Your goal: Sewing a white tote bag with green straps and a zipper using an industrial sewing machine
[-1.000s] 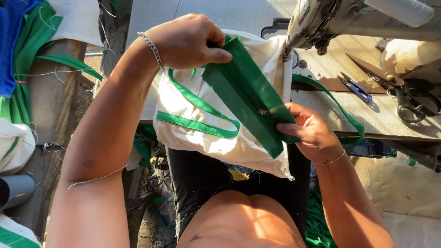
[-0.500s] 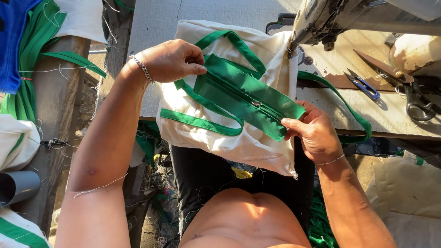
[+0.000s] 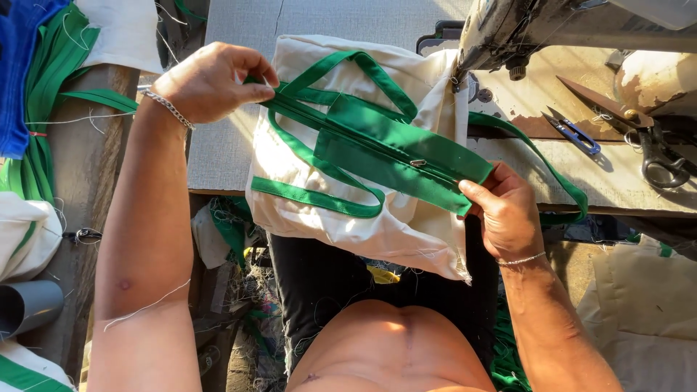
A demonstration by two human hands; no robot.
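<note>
Green fabric runs taut between the two hands: a zipper panel (image 3: 385,149) with a small metal slider near its middle, stretched slantwise across a cream cloth bag (image 3: 348,225) trimmed with green handles. The left hand (image 3: 210,80), wearing a chain bracelet, is closed in a pinch on the panel's upper end, above the bag's top left corner. The right hand (image 3: 504,210) grips the lower end at the bag's right edge, thumb on top and fingers curled beneath. The bag hangs partly off the front edge of the worktable (image 3: 232,145) and over the person's lap. Behind the bag's upper right corner stands a sewing machine (image 3: 523,29). Right of the bag, on the table, lie blue thread snips (image 3: 577,132) and, farther out, dark shears (image 3: 646,145). Well left of the bag, green straps (image 3: 51,87) hang in a bundle.
</note>
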